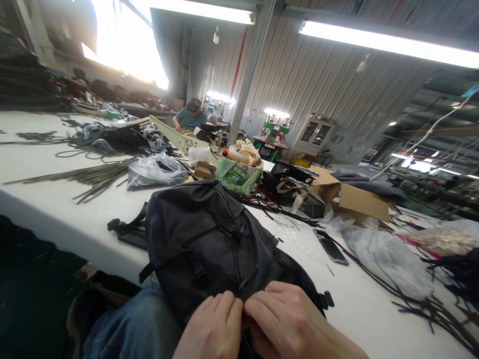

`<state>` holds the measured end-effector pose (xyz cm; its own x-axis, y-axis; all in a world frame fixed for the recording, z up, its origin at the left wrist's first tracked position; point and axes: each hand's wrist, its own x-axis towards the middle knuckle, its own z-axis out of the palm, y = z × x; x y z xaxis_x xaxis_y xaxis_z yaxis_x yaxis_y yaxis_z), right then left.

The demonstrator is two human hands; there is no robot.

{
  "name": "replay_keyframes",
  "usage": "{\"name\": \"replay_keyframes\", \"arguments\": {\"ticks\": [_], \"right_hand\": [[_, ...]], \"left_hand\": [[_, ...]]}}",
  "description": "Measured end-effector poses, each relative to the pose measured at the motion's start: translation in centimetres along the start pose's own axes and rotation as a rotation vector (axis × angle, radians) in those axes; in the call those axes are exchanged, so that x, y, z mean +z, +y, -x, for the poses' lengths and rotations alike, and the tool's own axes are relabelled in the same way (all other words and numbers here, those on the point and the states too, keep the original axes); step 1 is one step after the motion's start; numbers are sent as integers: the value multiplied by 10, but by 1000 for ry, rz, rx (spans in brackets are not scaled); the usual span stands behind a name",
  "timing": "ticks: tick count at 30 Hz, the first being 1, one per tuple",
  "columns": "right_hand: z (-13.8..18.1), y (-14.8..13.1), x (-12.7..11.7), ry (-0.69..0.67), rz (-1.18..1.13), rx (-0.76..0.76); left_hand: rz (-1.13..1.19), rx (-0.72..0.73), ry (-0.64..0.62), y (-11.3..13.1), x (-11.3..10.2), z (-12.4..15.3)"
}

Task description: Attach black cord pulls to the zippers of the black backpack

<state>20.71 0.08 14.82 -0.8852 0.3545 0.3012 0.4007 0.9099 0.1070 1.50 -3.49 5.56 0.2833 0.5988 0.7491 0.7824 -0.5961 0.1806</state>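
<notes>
A black backpack [213, 239] with straps and buckles lies on the white table, its near end hanging over the edge toward my lap. My left hand [215, 324] and my right hand [288, 319] meet side by side at that near end. Both have their fingers curled and pressed together on the black material. Exactly which part of the bag they pinch is hidden beneath the fingers. A black buckle [326, 300] sticks out beyond my right hand.
Around the bag on the table [123, 219] are dark cords [97, 174], a clear plastic bag [155, 172], a green packet [238, 175], a phone [331, 247] and a cardboard box [362, 202]. Another person [190, 117] sits farther back.
</notes>
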Motion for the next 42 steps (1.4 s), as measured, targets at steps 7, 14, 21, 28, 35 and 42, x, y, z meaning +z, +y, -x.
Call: {"name": "replay_keyframes", "arguments": {"ticks": [7,14,21,28,35,42], "right_hand": [[-14,2,-36,318,-224,240],[-34,15,-51,398,-806,616],[-72,31,-53,621,-1098,692],[-84,36,-52,711,-1180,683],[-85,45,-37,640,-1242,703],[-89,51,-31,644,-1204,725]], "left_hand": [[280,-126,-32,-9,-11,-1],[757,-474,-108,-18,-13,3],[817,-639,47,-40,1,-13],[759,-531,-33,-57,33,-12],[832,-717,-200,-61,47,-5],[1104,-782,-219,-69,19,-30]]}}
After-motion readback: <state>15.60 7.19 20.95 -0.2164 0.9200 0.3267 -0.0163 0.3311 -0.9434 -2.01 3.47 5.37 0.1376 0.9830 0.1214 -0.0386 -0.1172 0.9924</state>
